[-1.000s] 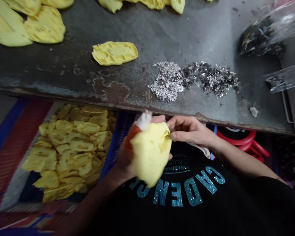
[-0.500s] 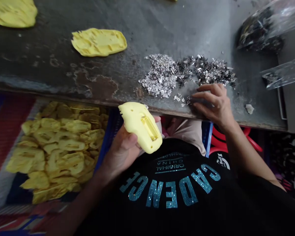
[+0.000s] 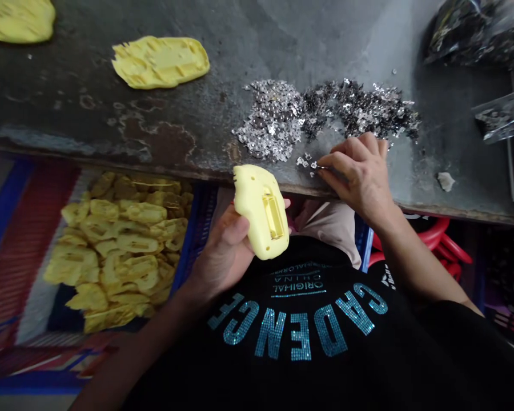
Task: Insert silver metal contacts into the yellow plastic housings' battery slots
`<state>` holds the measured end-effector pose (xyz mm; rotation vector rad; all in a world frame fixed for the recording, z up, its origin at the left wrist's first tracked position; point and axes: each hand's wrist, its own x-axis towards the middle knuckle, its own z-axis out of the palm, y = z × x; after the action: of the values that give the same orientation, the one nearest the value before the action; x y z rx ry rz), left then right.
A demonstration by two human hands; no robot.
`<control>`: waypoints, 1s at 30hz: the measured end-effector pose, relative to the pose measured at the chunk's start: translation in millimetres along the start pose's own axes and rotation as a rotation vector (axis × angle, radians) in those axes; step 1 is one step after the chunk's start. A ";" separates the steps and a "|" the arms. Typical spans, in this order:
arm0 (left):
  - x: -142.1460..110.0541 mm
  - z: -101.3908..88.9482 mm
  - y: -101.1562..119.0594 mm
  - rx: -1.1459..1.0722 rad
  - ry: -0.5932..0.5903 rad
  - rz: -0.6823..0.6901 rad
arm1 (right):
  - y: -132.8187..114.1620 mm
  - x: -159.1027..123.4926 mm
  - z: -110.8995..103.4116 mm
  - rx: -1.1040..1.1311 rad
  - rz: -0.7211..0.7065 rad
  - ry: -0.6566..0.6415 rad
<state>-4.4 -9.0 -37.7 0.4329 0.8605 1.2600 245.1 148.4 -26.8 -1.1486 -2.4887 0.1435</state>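
Observation:
My left hand (image 3: 223,251) grips a yellow plastic shell (image 3: 261,211) just below the table's front edge, its rectangular recess turned up. My right hand (image 3: 360,174) rests on the dark metal table (image 3: 205,131) with fingers pinched together at a few small metal clips (image 3: 306,164) pulled out from a large heap of shiny metal clips (image 3: 321,114). Whether a clip sits between the fingertips is too small to tell.
Another yellow shell (image 3: 160,60) lies on the table to the left, more at the far left corner (image 3: 17,20). A crate of several yellow shells (image 3: 120,245) stands below left. Clear bags of dark parts (image 3: 471,31) lie at the right. Red stool (image 3: 437,240) below.
My right hand left the shell and reached up onto the table to the clips. My left hand turned the shell so its recess faces up.

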 end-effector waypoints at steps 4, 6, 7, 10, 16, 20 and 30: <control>0.3 0.7 1.0 -0.028 -0.004 0.018 | -6.1 19.0 -3.4 -0.035 -0.039 -0.096; 0.1 1.3 1.9 -0.043 -0.022 0.013 | -9.1 26.6 -5.3 -0.049 -0.067 -0.130; -0.1 2.1 2.5 -0.054 -0.035 0.001 | -9.7 30.0 -6.1 -0.059 -0.077 -0.147; -0.9 5.5 4.2 -0.089 -0.067 -0.023 | -8.9 37.6 -9.6 -0.066 -0.069 -0.158; -3.0 7.8 3.5 -0.110 -0.211 -0.157 | -30.4 22.6 -24.5 0.632 0.005 -0.062; -4.8 9.4 0.7 -0.117 -0.255 -0.177 | -58.2 6.5 -31.7 0.912 0.014 -0.130; -13.4 21.6 -2.6 -0.122 -0.258 -0.166 | -61.1 -3.8 -47.8 0.695 -0.118 -0.132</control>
<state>12.9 -18.8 -21.7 0.4077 0.5851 1.0700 222.8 101.9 31.4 -0.7072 -2.2950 0.9843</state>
